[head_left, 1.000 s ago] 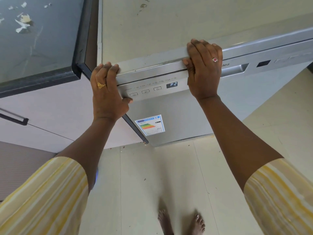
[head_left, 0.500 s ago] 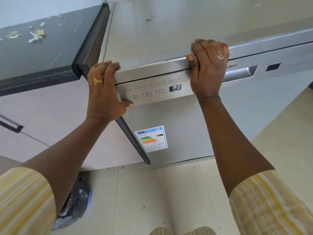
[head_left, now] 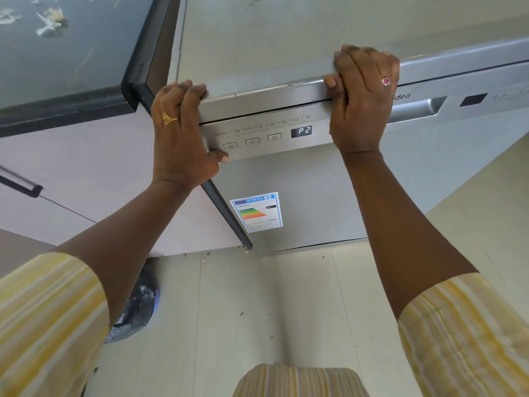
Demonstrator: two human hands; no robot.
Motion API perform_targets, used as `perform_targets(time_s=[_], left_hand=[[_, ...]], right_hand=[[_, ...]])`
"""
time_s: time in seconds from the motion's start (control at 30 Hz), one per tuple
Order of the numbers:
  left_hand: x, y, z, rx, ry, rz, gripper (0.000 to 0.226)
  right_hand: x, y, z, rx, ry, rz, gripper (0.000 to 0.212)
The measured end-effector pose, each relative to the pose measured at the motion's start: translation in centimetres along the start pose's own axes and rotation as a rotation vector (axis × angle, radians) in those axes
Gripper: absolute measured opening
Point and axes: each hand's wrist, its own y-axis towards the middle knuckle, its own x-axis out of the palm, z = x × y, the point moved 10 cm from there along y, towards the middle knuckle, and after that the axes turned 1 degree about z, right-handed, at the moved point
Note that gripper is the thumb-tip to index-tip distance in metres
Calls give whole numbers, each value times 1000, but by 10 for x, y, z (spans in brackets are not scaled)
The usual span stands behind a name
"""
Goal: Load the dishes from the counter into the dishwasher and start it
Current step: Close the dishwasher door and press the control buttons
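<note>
Dishwasher (head_left: 300,181) gripped at its top edge by 2 hands.
Left hand (head_left: 183,133) and right hand (head_left: 363,104) are curled over it; P2 is displayed, loading judged done, starting left.

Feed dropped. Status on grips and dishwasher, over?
Left grip holds dishwasher top corner, thumb below the buttons. Right grip holds top edge. Display reads P2. Nothing in the way.

Free room over tiled floor (head_left: 286,310) before dishwasher (head_left: 315,190); dark counter (head_left: 71,67) juts close left; black bag (head_left: 137,308) against cabinet (head_left: 86,167).
</note>
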Motion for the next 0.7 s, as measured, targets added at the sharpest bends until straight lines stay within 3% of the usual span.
perform_targets(time_s=[0.37, 0.7], left_hand=[[8, -5, -3, -112, 59, -66, 96], [2, 1, 13, -72, 202, -302, 93]], right_hand=[[3, 5, -1, 85, -42, -194, 37], [19, 16, -1, 322, -119, -776, 34]])
